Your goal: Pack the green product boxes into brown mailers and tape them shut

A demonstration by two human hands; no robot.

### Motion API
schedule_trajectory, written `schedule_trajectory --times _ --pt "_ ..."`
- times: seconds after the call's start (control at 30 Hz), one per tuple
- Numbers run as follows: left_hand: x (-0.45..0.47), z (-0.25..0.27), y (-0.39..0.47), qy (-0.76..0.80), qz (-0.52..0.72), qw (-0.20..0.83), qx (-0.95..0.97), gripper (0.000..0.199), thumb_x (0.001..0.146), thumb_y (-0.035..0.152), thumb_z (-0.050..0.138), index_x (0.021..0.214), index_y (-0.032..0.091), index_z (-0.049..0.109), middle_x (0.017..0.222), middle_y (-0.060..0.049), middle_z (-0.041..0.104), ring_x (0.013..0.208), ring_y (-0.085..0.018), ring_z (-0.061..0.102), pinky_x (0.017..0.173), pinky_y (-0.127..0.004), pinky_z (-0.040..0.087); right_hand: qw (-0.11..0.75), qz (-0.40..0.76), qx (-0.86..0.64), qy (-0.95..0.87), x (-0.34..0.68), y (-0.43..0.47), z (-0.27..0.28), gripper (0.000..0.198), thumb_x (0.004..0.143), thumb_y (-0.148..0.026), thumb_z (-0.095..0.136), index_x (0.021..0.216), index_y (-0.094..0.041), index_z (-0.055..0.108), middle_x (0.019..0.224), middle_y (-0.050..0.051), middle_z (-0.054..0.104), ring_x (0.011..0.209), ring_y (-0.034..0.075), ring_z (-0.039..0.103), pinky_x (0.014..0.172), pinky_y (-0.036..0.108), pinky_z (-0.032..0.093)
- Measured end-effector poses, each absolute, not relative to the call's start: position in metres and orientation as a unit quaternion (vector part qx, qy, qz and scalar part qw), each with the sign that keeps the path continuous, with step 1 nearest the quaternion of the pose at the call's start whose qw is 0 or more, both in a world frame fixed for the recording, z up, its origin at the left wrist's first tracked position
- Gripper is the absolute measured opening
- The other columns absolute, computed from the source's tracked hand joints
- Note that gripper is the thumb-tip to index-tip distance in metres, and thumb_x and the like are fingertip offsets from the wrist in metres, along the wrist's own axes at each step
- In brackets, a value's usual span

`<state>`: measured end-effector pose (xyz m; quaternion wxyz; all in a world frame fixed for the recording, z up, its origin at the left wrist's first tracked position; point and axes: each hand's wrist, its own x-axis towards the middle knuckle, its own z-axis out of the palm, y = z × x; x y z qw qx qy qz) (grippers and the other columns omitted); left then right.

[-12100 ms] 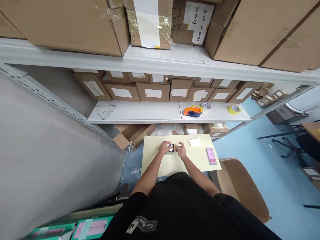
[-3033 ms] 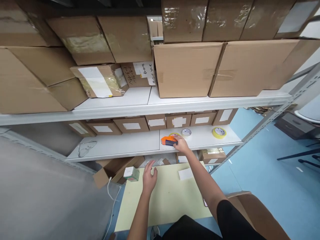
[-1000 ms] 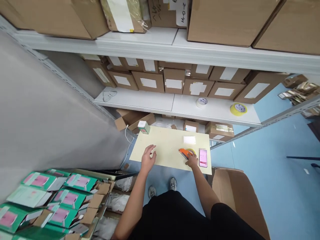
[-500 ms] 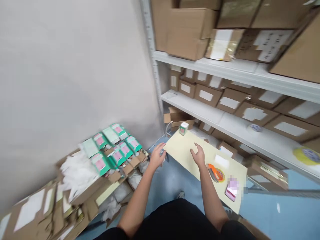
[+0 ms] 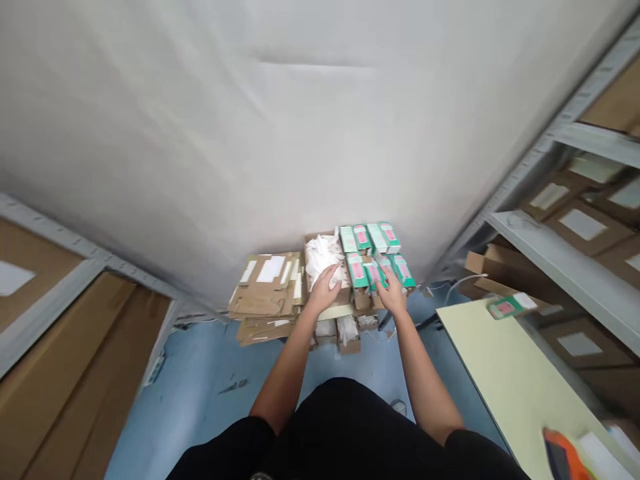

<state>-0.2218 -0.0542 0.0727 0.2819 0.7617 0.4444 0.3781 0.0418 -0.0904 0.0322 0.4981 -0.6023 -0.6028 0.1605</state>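
Observation:
My left hand (image 5: 325, 292) is open in front of a cardboard box holding crumpled white material (image 5: 323, 257), with no object visible in its fingers. Over the front row of green-and-white boxes with pink panels (image 5: 357, 268), my right hand (image 5: 393, 293) also has its fingers apart. Whether its fingertips touch the boxes I cannot tell, as blur covers that spot. The boxes stand in two rows inside an open carton, right of the white material.
Flattened cardboard (image 5: 270, 287) is stacked at the left. A cream table (image 5: 500, 353) on the right bears one green box (image 5: 510, 305) and an orange-and-dark tool (image 5: 565, 457), perhaps a tape dispenser. Metal shelves with cartons (image 5: 583, 223) flank both sides; a wall rises behind.
My view has swung left, from the cream table to the row of boxes by the wall. Both hands are now in front of the white material and green boxes; they were near the table.

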Motion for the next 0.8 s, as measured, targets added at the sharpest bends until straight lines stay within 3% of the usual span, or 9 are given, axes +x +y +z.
schedule_trajectory --times 0.27,0.53,0.7,0.8 --pt "-0.425 0.072 -0.018 0.581 0.426 0.261 0.642 0.059 0.096 0.032 0.056 0.154 0.021 0.05 0.159 -0.013 0.05 0.148 -0.029 0.045 0.123 -0.046 0.037 0.462 0.25 -0.489 -0.696 -0.163 0.016 0.042 0.055 0.093 -0.033 0.057 0.147 -0.022 0.057 0.151 0.013 0.058 0.142 0.028 0.051 0.12 0.052 0.041" --pt "-0.495 0.033 0.042 0.647 0.429 0.257 0.575 0.06 0.093 0.034 0.061 0.15 0.02 0.054 0.157 -0.012 0.053 0.146 -0.029 0.048 0.124 -0.044 0.035 0.398 0.297 -0.46 -0.736 -0.258 0.105 0.007 0.059 0.09 -0.028 0.056 0.148 -0.018 0.056 0.152 0.015 0.057 0.145 0.029 0.049 0.125 0.051 0.034" --pt "-0.532 -0.023 0.071 0.718 0.381 0.315 0.49 0.057 0.078 0.031 0.073 0.134 0.019 0.066 0.144 -0.015 0.064 0.137 -0.032 0.056 0.118 -0.045 0.04 0.241 0.348 -0.482 -0.767 -0.301 0.122 -0.047 0.064 0.086 -0.022 0.057 0.15 -0.016 0.054 0.148 0.016 0.06 0.143 0.031 0.05 0.123 0.051 0.036" --pt "-0.555 -0.052 0.077 0.762 0.369 0.324 0.421 0.051 0.069 0.028 0.078 0.119 0.016 0.07 0.136 -0.018 0.067 0.133 -0.034 0.057 0.113 -0.044 0.041 0.094 0.366 -0.509 -0.773 -0.323 0.107 -0.071 0.067 0.09 -0.021 0.056 0.156 -0.015 0.047 0.156 0.017 0.053 0.15 0.034 0.041 0.122 0.049 0.035"
